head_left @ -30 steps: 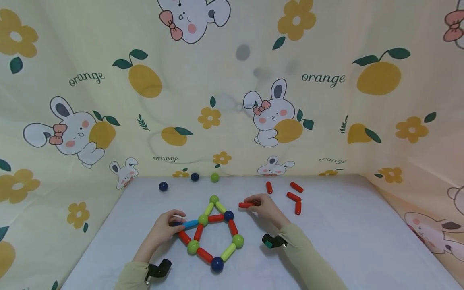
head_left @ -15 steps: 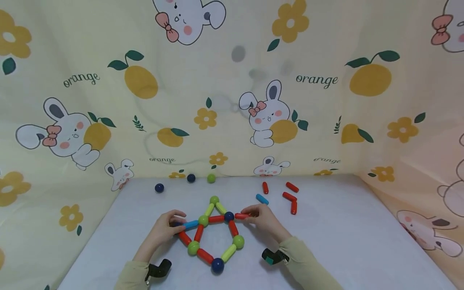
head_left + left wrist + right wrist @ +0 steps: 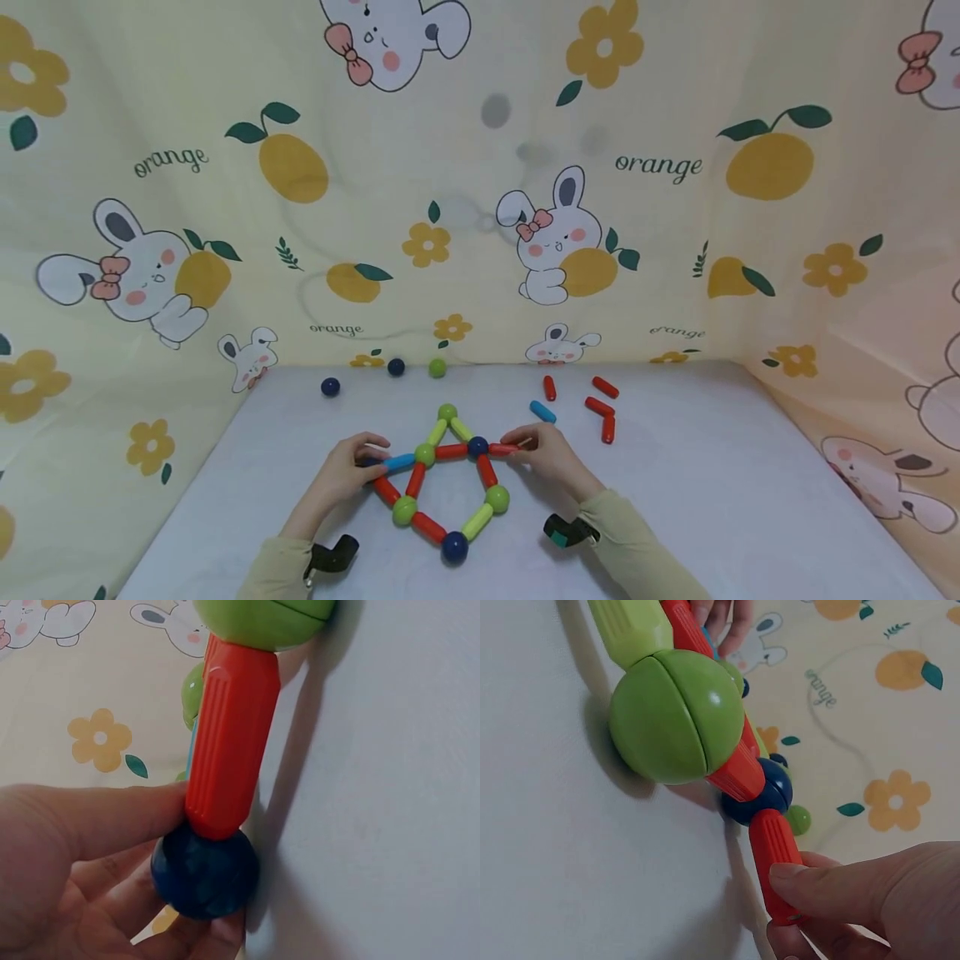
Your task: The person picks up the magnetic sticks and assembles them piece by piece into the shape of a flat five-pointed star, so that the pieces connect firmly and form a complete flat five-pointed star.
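A flat frame of magnetic-looking rods and balls lies on the table, with a loop of red and lime rods joined by green balls (image 3: 497,499) and dark blue balls (image 3: 454,547). My left hand (image 3: 347,471) grips the dark blue ball (image 3: 205,874) at its left corner, where a red rod (image 3: 234,739) and a blue rod (image 3: 400,462) meet. My right hand (image 3: 546,451) pinches a red rod (image 3: 774,862) between thumb and fingers. That rod's far end touches the dark blue ball (image 3: 769,793) at the loop's upper right. A green ball (image 3: 447,413) tops two lime rods.
Several loose red rods (image 3: 599,407) and a blue rod (image 3: 542,412) lie at the back right. Two dark blue balls (image 3: 330,387) and a green ball (image 3: 437,367) stand at the back left. A printed cloth (image 3: 480,250) rises behind the table (image 3: 712,500).
My right hand has moved left and nearer with the red rod, which now meets the dark blue ball. The loose blue rod behind it has come into view. My left hand keeps its hold.
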